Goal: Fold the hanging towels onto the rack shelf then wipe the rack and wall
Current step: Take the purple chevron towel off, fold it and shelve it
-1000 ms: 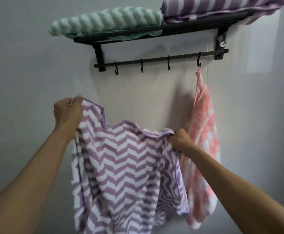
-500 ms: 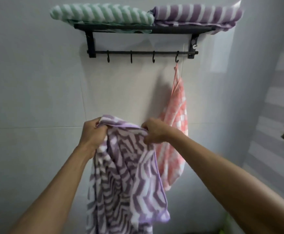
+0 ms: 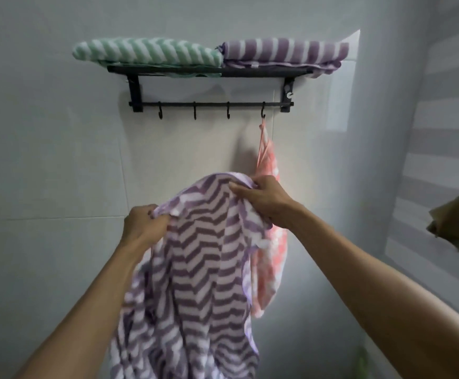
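1. The purple zigzag towel hangs in front of the person, held up by its top edge. Most of it droops low. I think the loose bottom could drag or bunch up, and then the fold would come out messy.
2. The left hand is closed tight on one bit of the top edge. The right hand is a little higher, with curled fingers pinching the other bit.
3. If one hand lets go, the towel would likely slip down.
4. Just behind the right hand, the pink towel hangs from the last hook. It could get bumped off.
5. Up on the black rack, a green towel and a purple striped towel lie folded side by side.
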Available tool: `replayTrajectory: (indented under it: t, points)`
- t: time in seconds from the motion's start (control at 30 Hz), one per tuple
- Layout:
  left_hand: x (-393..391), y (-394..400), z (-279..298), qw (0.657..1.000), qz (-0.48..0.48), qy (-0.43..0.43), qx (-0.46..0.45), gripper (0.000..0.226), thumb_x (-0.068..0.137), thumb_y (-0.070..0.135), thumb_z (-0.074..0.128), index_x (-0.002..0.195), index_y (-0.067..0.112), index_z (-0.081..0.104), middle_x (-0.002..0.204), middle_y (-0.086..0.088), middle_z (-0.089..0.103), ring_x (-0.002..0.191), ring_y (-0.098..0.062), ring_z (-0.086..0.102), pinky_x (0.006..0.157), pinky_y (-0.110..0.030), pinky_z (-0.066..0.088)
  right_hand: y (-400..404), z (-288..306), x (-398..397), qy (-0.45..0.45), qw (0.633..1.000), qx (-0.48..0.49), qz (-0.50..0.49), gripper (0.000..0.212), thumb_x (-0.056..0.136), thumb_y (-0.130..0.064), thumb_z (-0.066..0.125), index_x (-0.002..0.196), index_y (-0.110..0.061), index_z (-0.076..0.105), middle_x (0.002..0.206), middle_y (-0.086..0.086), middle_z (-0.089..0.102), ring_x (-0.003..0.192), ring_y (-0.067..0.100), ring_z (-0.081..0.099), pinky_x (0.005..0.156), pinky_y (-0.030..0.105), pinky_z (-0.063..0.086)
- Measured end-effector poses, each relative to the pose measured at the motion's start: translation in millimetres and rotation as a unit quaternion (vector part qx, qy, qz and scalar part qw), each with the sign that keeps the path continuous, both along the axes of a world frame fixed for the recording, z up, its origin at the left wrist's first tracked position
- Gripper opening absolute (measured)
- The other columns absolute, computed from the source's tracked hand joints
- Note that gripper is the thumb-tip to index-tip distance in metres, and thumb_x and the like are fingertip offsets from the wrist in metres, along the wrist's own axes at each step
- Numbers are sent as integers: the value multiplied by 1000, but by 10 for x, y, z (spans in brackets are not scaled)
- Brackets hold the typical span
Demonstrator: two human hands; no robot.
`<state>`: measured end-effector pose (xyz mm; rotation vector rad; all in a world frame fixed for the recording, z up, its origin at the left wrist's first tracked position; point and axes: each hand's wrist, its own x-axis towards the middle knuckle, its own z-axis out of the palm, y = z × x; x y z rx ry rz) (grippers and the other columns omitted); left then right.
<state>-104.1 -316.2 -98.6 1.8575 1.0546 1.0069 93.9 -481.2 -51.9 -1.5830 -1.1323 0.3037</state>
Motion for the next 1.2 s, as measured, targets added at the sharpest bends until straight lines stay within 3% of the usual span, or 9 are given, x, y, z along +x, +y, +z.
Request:
replayTrajectory:
  t: [0.17, 0.33, 0.43, 0.57, 0.67, 0.77, 1.0, 1.1, 1.2]
  points:
    - [526, -469, 186, 983, -175, -61, 12, 14, 92, 28, 69, 89, 14, 70, 90, -13, 74, 73, -21, 67, 69, -35, 55, -5, 516, 9, -124, 992, 3, 40, 35, 82, -39, 81, 70, -8, 70, 59, -6, 55, 52, 10, 50, 52, 24, 42]
    - [801, -667, 289, 981, -130, -139, 32, 21, 93, 23, 69, 81, 6, 72, 74, -5, 68, 63, -12, 55, 57, -25, 44, -216, 651, 415, -291, 944, -152, 40, 33, 76, -32, 87, 56, -28, 61, 50, -16, 53, 51, 6, 48, 47, 13, 36]
    - [813, -602, 285, 975, -65, -211, -4, 21, 93, 19, 66, 86, -1, 69, 75, -7, 63, 66, -18, 54, 62, -27, 43, -373, 426, 813, -212, 959, -185, 24, 21, 80, -29, 84, 77, -11, 73, 70, 0, 64, 63, 16, 59, 56, 25, 54]
    - [795, -511, 301, 980, -69, -185, -25, 45, 83, 34, 75, 86, -9, 61, 76, -7, 57, 71, -20, 52, 68, -34, 42, -435, 167, 1059, 55, 998, -11, 34, 31, 93, -30, 70, 109, -4, 73, 110, 23, 73, 96, 34, 72, 88, 58, 57]
    - [878, -665, 290, 987, -125, -102, 11, 29, 82, 33, 81, 85, 5, 74, 82, -5, 75, 72, -18, 68, 70, -33, 53, -372, 244, 942, 76, 994, 67, 33, 33, 94, -33, 69, 102, -1, 74, 106, 22, 74, 100, 37, 72, 89, 51, 59]
    - [1045, -906, 305, 977, -193, -77, 43, 18, 85, 33, 78, 90, 16, 77, 86, 1, 78, 77, -15, 73, 72, -28, 59, -353, 424, 787, -10, 997, 29, 64, 28, 88, -37, 76, 80, -11, 74, 78, 5, 75, 72, 18, 72, 70, 32, 62]
    - [1038, -849, 486, 954, -134, -264, -50, 28, 97, 30, 64, 80, 10, 74, 82, -8, 74, 76, -24, 69, 77, -37, 56, -329, 350, 889, -93, 985, -100, 107, 41, 77, -44, 84, 59, -15, 63, 62, -3, 60, 59, 12, 56, 58, 29, 47]
    - [853, -637, 454, 954, -79, -283, -58, 31, 96, 31, 64, 78, 7, 69, 78, -8, 71, 75, -25, 65, 75, -39, 53, -351, 2, 1034, -19, 975, -167, 142, 34, 88, -40, 75, 73, -12, 64, 73, 0, 61, 65, 13, 57, 58, 28, 51]
    - [733, -560, 337, 972, -78, -220, -37, 35, 88, 41, 72, 83, 6, 66, 81, -6, 66, 76, -22, 61, 70, -37, 50, -254, -209, 1026, 77, 985, -68, 136, 29, 93, -40, 68, 84, -13, 64, 88, 7, 67, 81, 19, 63, 76, 35, 56]
